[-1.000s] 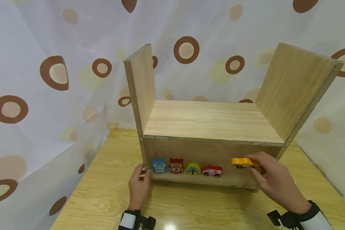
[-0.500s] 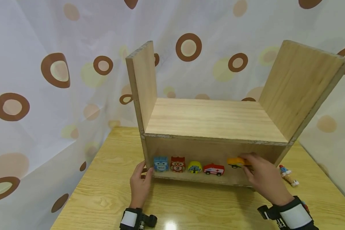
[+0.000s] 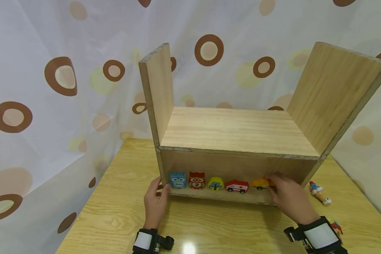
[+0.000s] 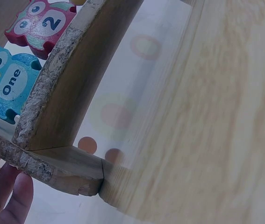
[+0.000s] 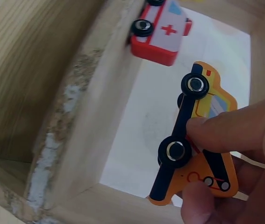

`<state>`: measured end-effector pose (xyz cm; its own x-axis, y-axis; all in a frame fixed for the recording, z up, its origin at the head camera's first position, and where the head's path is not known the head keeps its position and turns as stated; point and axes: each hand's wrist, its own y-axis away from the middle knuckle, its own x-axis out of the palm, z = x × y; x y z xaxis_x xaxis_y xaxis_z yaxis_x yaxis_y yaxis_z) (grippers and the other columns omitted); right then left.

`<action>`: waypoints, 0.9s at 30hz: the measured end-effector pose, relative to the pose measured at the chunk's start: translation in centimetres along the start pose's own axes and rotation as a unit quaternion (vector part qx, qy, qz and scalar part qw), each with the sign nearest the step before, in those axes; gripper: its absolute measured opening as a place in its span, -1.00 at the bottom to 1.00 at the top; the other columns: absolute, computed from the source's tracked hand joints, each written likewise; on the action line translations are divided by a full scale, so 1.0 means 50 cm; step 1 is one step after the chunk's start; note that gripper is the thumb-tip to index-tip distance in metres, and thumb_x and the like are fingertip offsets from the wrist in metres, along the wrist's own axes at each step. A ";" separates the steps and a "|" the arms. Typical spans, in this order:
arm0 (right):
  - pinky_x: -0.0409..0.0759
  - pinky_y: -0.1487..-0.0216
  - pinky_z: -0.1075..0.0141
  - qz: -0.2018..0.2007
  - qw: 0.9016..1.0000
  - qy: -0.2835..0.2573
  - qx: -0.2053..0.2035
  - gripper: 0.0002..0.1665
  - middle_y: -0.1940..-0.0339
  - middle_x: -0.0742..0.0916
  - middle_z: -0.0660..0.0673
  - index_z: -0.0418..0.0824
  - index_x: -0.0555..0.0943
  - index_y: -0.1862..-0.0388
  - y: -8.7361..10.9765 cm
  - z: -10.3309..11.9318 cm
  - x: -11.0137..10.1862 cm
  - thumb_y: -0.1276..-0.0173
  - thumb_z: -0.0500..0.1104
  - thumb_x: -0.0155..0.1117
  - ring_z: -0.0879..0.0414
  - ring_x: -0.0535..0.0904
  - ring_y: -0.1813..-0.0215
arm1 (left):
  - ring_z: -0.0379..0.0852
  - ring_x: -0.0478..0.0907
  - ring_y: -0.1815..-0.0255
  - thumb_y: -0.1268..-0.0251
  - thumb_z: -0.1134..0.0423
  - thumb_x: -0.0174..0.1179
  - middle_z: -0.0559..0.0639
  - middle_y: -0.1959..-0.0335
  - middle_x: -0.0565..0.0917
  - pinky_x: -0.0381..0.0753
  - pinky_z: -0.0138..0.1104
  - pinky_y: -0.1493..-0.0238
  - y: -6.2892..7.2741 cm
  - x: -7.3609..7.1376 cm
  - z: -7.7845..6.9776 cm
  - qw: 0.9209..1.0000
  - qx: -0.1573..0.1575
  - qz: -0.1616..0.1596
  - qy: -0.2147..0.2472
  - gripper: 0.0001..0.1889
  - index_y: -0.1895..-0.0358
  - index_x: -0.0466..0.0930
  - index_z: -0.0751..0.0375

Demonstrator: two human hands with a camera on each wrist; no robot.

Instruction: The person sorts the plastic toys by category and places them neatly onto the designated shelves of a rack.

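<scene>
My right hand (image 3: 289,197) pinches a yellow-orange toy truck (image 5: 207,135) between thumb and fingers, low in the lower compartment of a wooden shelf (image 3: 238,132). To the truck's left stands a red-and-white toy ambulance (image 3: 237,186). Further left in the same row are a yellow tree block (image 3: 216,183), a red owl block marked 2 (image 3: 197,180) and a blue owl block marked One (image 3: 178,180). With my left hand (image 3: 156,203) I grip the lower end of the shelf's left side panel (image 4: 53,172), beside the blue owl. The truck's rear is partly hidden by my fingers in the head view.
On the table (image 3: 114,218), right of the shelf, lies a small figure-like toy (image 3: 319,193). Another colourful toy (image 3: 336,227) shows partly behind my right wrist. Two tall side panels rise above the upper board, and a patterned cloth (image 3: 82,88) hangs behind.
My right hand has carried the truck slightly left and lowered it toward the compartment floor. Toys on the right of the table have come into view. The left hand keeps its grip.
</scene>
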<state>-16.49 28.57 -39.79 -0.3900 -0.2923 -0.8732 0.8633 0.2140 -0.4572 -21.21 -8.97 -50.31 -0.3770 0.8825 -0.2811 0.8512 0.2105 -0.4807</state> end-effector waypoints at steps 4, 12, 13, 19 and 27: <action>0.64 0.34 0.08 0.004 1.000 0.007 -0.005 -0.66 0.19 0.76 -0.25 -0.30 0.67 0.09 0.001 -0.008 0.016 -0.11 -0.40 0.44 -0.05 0.69 0.28 | -0.02 0.66 0.08 -0.38 0.24 0.24 0.05 -0.13 0.67 0.65 -0.38 0.21 0.001 0.000 0.002 1.000 -0.002 0.000 -0.002 -0.63 -0.23 0.58 0.08; 0.65 0.23 -0.01 0.016 1.000 0.008 0.011 -0.71 0.17 0.75 -0.26 -0.32 0.67 0.11 0.001 -0.009 0.030 -0.15 -0.42 0.36 -0.12 0.66 0.20 | 0.00 0.66 0.08 -0.38 0.23 0.23 0.06 -0.12 0.67 0.66 -0.35 0.21 0.000 0.000 0.000 1.000 0.001 0.000 0.003 -0.64 -0.22 0.58 0.09; 0.65 0.22 -0.02 0.018 1.000 0.007 0.013 -0.71 0.17 0.75 -0.26 -0.32 0.67 0.11 0.001 -0.008 0.030 -0.14 -0.42 0.37 -0.12 0.66 0.20 | 0.00 0.66 0.07 -0.39 0.23 0.23 0.06 -0.12 0.67 0.66 -0.36 0.21 0.000 0.000 -0.001 1.000 0.001 0.000 0.003 -0.64 -0.22 0.58 0.10; 0.64 0.22 -0.03 0.035 0.999 0.005 0.022 -0.69 0.17 0.74 -0.27 -0.33 0.65 0.10 -0.001 -0.007 0.039 -0.13 -0.43 0.37 -0.15 0.65 0.17 | 0.00 0.66 0.07 -0.39 0.22 0.23 0.06 -0.13 0.67 0.66 -0.35 0.20 0.001 0.000 -0.002 1.000 -0.001 0.001 0.001 -0.63 -0.24 0.57 0.08; 0.65 0.18 -0.05 0.050 0.998 0.023 0.034 -0.65 0.18 0.74 -0.26 -0.32 0.65 0.11 -0.001 -0.008 0.055 -0.07 -0.44 0.36 -0.13 0.64 0.16 | 0.00 0.66 0.08 -0.39 0.20 0.23 0.06 -0.12 0.67 0.65 -0.38 0.21 0.001 -0.001 -0.001 1.000 0.001 0.000 0.003 -0.63 -0.23 0.58 0.08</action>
<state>-17.73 28.14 -42.21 -0.3140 -0.2293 -0.9213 0.9178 0.1750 -0.3564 -21.14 -8.96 -50.26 -0.3748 0.8851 -0.2758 0.8505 0.2100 -0.4822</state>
